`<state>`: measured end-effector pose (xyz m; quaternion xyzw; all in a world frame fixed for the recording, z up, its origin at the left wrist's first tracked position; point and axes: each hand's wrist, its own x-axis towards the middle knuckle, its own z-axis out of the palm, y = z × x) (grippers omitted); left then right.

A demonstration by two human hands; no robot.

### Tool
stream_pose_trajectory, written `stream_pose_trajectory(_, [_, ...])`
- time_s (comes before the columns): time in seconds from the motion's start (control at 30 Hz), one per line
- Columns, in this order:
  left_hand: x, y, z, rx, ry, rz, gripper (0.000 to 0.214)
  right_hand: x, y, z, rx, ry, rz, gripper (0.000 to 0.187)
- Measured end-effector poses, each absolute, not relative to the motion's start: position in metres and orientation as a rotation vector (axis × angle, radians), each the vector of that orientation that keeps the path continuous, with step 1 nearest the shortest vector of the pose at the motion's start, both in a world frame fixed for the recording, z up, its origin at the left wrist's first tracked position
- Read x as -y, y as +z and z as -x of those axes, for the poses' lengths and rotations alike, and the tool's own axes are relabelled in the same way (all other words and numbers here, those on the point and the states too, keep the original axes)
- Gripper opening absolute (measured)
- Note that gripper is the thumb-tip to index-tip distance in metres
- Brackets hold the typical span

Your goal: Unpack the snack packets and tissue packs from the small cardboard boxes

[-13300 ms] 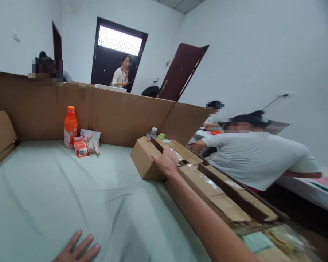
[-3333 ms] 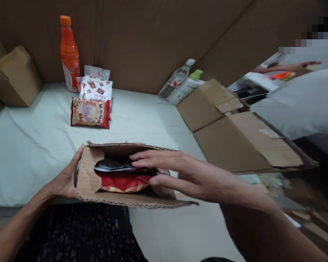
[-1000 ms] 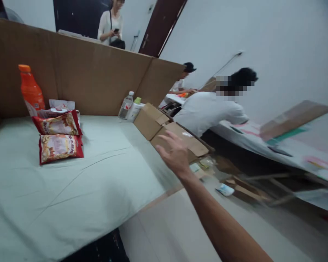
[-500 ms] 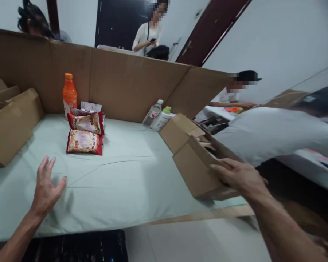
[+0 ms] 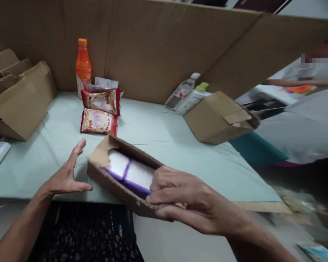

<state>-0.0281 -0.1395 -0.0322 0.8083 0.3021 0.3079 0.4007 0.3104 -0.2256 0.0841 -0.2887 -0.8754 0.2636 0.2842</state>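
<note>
My right hand point(image 5: 186, 198) grips the near right end of an open cardboard box point(image 5: 109, 182), its fingers over the rim. Inside the box lie white blocks with purple edging, perhaps tissue packs point(image 5: 138, 174); my hand hides the right end. The box is tilted over the table's front edge. Just left of the box, my left hand point(image 5: 68, 173) is open, thumb and fingers apart, not touching it. Behind the box, two red snack packets point(image 5: 98, 121) lie one against the other, with an orange drink bottle point(image 5: 83, 69) upright behind them.
A cardboard box point(image 5: 19, 105) stands at the left, another cardboard box point(image 5: 213, 120) at the right. Beside the latter lean a clear bottle point(image 5: 182, 92) and a white bottle with a green cap point(image 5: 194, 96). A tall cardboard panel point(image 5: 142, 54) closes the back. A person's white sleeve point(image 5: 311, 123) is at right.
My right hand has drawn a cardboard box from the right side leftward to the table's front middle. My left hand has moved right, near its end. The view has tipped downward.
</note>
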Motion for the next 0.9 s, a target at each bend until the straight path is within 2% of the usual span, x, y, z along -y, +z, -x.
stream_pose_trajectory(0.07, [0.138,-0.031,0.037,-0.708,0.763,-2.003,0.129,0.224,0.093,-0.306,2.301,0.948,0.724,0.045])
stream_pose_trajectory(0.13, [0.134,-0.032,0.039,-0.648,0.745,-1.968,0.131,0.223,0.102,-0.306,2.271,1.091,0.860,0.053])
stream_pose_trajectory(0.23, [0.126,-0.036,0.032,-0.567,0.705,-1.940,0.132,0.225,0.112,-0.306,2.309,1.151,1.086,0.046])
stream_pose_trajectory(0.33, [0.119,-0.036,0.017,-0.563,0.625,-1.907,0.134,0.229,0.113,-0.300,2.438,1.158,1.094,0.037])
stream_pose_trajectory(0.4, [0.116,-0.034,0.010,-0.604,0.568,-1.889,0.135,0.232,0.108,-0.297,2.553,1.018,1.135,0.036])
stream_pose_trajectory(0.53, [0.115,-0.028,0.009,-0.665,0.539,-1.881,0.137,0.230,0.086,-0.302,2.643,0.430,1.386,0.035])
stream_pose_trajectory(0.6, [0.118,-0.025,0.014,-0.696,0.558,-1.877,0.136,0.226,0.075,-0.305,2.675,0.224,1.442,0.044])
stream_pose_trajectory(0.73, [0.129,-0.024,0.031,-0.839,0.626,-1.838,0.133,0.211,0.062,-0.287,2.765,0.032,1.452,0.074])
stream_pose_trajectory(0.9, [0.140,-0.029,0.051,-0.938,0.643,-1.853,0.132,0.200,0.054,-0.250,2.820,0.031,1.406,0.075])
